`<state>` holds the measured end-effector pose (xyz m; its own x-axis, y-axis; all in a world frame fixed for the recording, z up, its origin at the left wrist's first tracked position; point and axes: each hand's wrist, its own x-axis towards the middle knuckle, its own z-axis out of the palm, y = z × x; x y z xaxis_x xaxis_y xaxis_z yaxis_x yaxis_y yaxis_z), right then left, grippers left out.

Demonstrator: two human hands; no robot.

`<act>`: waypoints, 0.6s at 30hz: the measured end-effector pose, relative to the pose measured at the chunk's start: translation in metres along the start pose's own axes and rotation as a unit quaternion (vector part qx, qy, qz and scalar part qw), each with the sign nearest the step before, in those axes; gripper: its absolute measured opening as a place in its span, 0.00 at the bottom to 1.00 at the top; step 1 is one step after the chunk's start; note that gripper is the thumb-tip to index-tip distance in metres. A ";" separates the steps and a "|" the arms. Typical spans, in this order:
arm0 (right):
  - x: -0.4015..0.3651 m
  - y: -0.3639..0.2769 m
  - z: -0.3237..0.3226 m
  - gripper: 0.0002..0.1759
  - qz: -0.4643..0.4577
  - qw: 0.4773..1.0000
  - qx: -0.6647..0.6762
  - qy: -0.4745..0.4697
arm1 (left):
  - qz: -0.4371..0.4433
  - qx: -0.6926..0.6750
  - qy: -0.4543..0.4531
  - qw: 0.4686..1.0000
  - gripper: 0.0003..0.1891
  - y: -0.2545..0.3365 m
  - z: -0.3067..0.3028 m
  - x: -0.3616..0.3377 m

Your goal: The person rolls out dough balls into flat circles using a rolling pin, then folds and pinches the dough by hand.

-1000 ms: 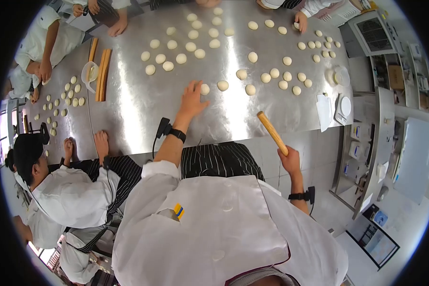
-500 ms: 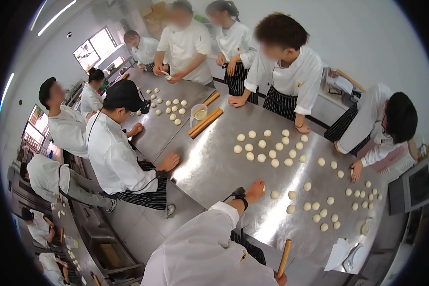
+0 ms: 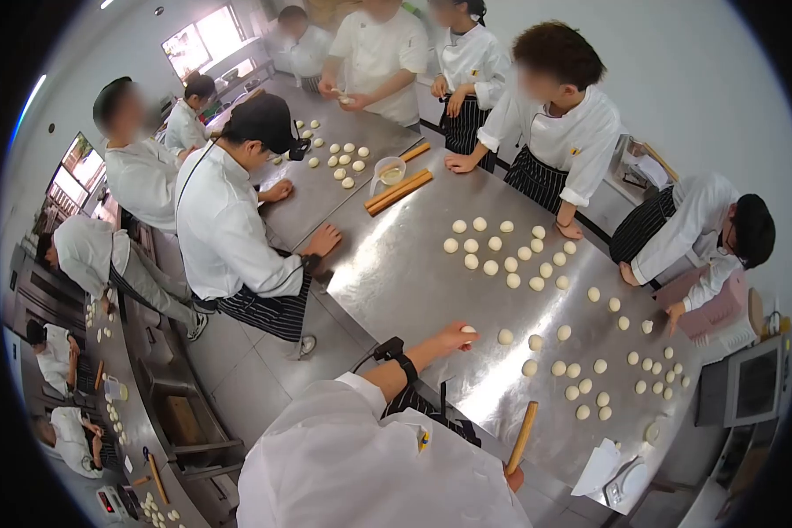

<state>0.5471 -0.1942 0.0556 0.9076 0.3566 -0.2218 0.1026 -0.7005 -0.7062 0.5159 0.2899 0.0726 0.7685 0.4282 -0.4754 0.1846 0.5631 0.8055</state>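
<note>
Where the left hand (image 3: 451, 338) reaches out over the steel table (image 3: 396, 299), its fingers are closed around a dough ball (image 3: 469, 332), which shows at their tips; whether it is lifted or resting on the metal, I cannot tell. Just beyond those fingertips, and apart from them, lies a second ball (image 3: 505, 336), with further balls (image 3: 535, 342) past it. The right hand (image 3: 514, 480) (partly hidden by the white jacket (image 3: 343, 458)) is wrapped about the near end of a wooden rolling pin (image 3: 523, 433), whose free end points up and away from the fingers. Too hard a pinch by the left fingers could dent the ball; too slack a one could let it roll off. A careless outward sweep might knock the second ball, while a loose right grip, so near the end, could let the pin tip.
</note>
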 end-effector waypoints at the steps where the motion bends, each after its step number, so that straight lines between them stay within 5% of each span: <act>1: 0.006 -0.012 -0.002 0.17 -0.003 1.000 0.006 -0.011 | -0.011 0.053 0.013 0.998 0.16 -0.006 -0.006 -0.005; 9: 0.021 -0.036 0.009 0.16 -0.018 0.997 -0.006 -0.078 | 0.001 0.252 0.062 0.966 0.20 -0.050 -0.044 -0.020; 11: 0.020 -0.040 0.011 0.16 -0.024 0.997 -0.011 -0.079 | 0.079 0.399 0.110 0.907 0.23 -0.053 -0.047 -0.019; 18: 0.006 -0.050 0.025 0.18 0.024 0.995 -0.021 -0.098 | 0.027 0.398 0.084 0.913 0.25 -0.078 -0.048 0.023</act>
<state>0.5369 -0.1414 0.0726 0.8155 0.4324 -0.3847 0.0809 -0.7433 -0.6641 0.4901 0.2894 -0.0184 0.6968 0.5801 -0.4219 0.5877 -0.1245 0.7994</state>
